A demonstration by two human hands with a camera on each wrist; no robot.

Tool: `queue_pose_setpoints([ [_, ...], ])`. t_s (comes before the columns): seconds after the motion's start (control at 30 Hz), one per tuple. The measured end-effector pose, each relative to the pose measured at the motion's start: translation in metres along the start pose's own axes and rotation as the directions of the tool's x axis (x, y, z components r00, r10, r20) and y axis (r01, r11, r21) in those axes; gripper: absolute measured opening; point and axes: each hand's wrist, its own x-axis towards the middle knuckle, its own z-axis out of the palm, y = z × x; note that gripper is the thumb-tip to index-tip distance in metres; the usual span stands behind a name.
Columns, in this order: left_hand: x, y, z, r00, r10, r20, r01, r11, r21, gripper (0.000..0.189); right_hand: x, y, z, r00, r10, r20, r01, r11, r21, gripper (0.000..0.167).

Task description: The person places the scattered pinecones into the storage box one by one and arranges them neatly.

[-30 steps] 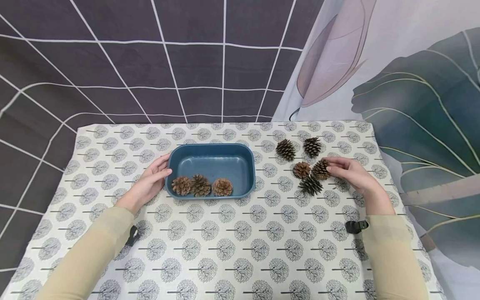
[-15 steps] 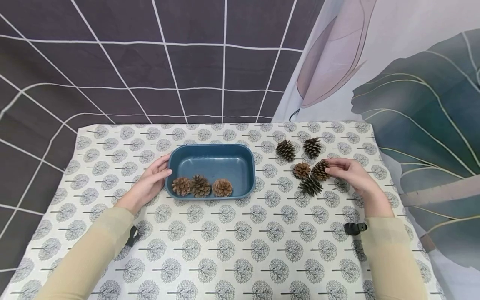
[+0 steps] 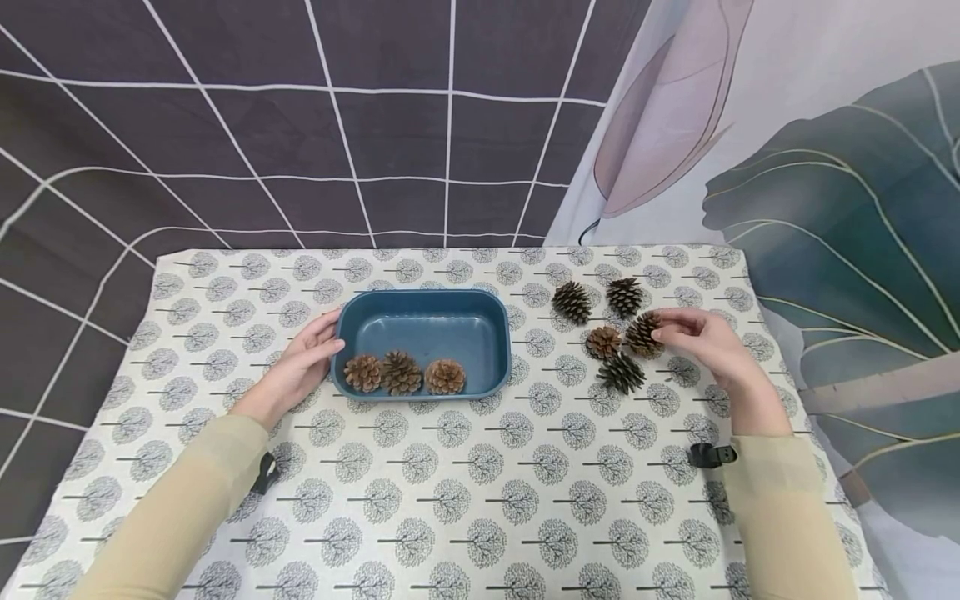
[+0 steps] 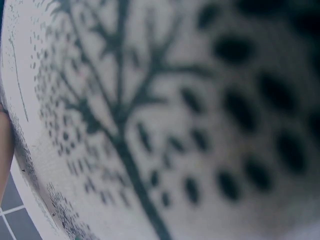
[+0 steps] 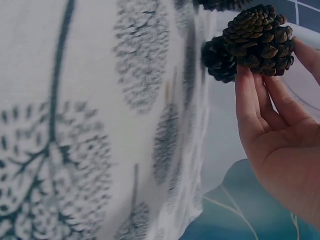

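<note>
My left hand holds the left end of a blue rectangular dish, thumb over the rim and fingers along the outside. Three brown pine cones sit in a row along its near side. On the right, my right hand pinches a pine cone between thumb and fingertips; the right wrist view shows this cone with its scaly side at the fingertips. Close beside it lie a small reddish-brown cone and a darker cone.
Two more dark pine cones, one at left and one at right, lie farther back. A tree-print cloth covers the table and fills most of the left wrist view. Behind hangs a dark grid-patterned curtain.
The pinched pine cone has tilted and shifted slightly up and right with my right hand. My left hand and the dish have stayed in place.
</note>
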Motion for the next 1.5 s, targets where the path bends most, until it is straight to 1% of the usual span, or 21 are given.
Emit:
queue_pose_setpoints([
  [0.17, -0.001, 0.001, 0.000, 1.000, -0.008, -0.003, 0.008, 1.000, -0.001, 0.055, 0.000, -0.008, 0.002, 0.998, -0.051, -0.030, 0.051, 0.998, 0.026, 0.045],
  [0.27, -0.001, 0.001, 0.001, 1.000, -0.010, -0.008, 0.010, 1.000, -0.004, 0.055, -0.001, -0.014, 0.004, 0.996, -0.075, -0.040, 0.077, 0.996, 0.038, 0.042],
  [0.5, -0.001, 0.002, 0.002, 1.000, -0.006, -0.007, 0.006, 1.000, 0.007, 0.057, -0.005, -0.032, 0.012, 0.994, -0.093, -0.049, 0.094, 0.995, 0.035, 0.044],
  [0.6, -0.001, 0.003, 0.003, 1.000, 0.005, -0.003, -0.005, 1.000, 0.006, 0.058, -0.005, -0.038, 0.017, 0.994, -0.102, -0.049, 0.104, 0.994, 0.031, 0.047],
  [0.77, 0.000, 0.003, 0.002, 1.000, 0.003, -0.003, -0.003, 1.000, 0.006, 0.060, -0.005, -0.048, 0.026, 0.993, -0.112, -0.039, 0.113, 0.994, 0.014, 0.054],
  [0.9, 0.000, 0.002, 0.002, 1.000, -0.003, -0.002, 0.003, 1.000, 0.008, 0.061, -0.005, -0.057, 0.035, 0.992, -0.118, -0.034, 0.118, 0.993, 0.004, 0.054],
  [1.0, -0.001, 0.002, 0.002, 1.000, -0.003, -0.002, 0.003, 1.000, 0.007, 0.061, -0.004, -0.061, 0.043, 0.990, -0.140, -0.029, 0.140, 0.990, 0.002, 0.053],
  [1.13, -0.001, 0.002, 0.002, 1.000, -0.009, -0.005, 0.009, 1.000, 0.015, 0.059, -0.003, -0.067, 0.055, 0.982, -0.188, -0.022, 0.189, 0.982, 0.030, 0.051],
  [1.27, -0.001, 0.002, 0.001, 1.000, -0.016, -0.005, 0.016, 1.000, 0.019, 0.061, -0.001, -0.073, 0.067, 0.976, -0.215, -0.015, 0.216, 0.974, 0.074, 0.048],
  [1.4, -0.001, 0.003, 0.001, 1.000, -0.014, -0.003, 0.014, 1.000, 0.023, 0.064, 0.002, -0.076, 0.079, 0.974, -0.225, 0.004, 0.223, 0.968, 0.113, 0.049],
  [1.5, -0.002, 0.003, 0.001, 1.000, -0.011, -0.001, 0.011, 1.000, 0.024, 0.065, 0.003, -0.078, 0.088, 0.976, -0.216, 0.030, 0.211, 0.970, 0.123, 0.050],
])
